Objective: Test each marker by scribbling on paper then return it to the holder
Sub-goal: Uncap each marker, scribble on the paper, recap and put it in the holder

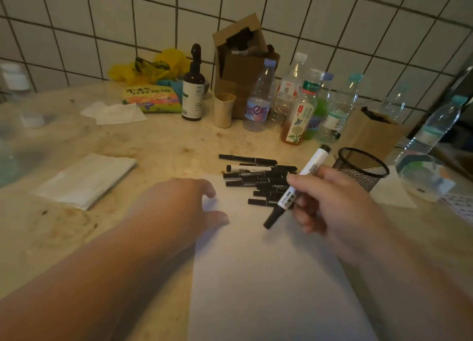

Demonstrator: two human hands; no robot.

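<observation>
Beige countertop point(158, 146) supports white paper point(268, 276). Left hand point(179, 202) lies palm-down, fingers relaxed, on the paper's left edge. Right hand point(330, 202) grips a white-barrelled marker point(298, 187), capped tip angled downward above the paper. Mesh holder point(362, 168) stands just right of the marker pile point(258, 179).

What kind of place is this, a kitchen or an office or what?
Probably a home kitchen or utility counter, not an office. The wall is white square tile, the worktop is stained stone, and plastic drink bottles and a pump bottle crowd the back.
</observation>
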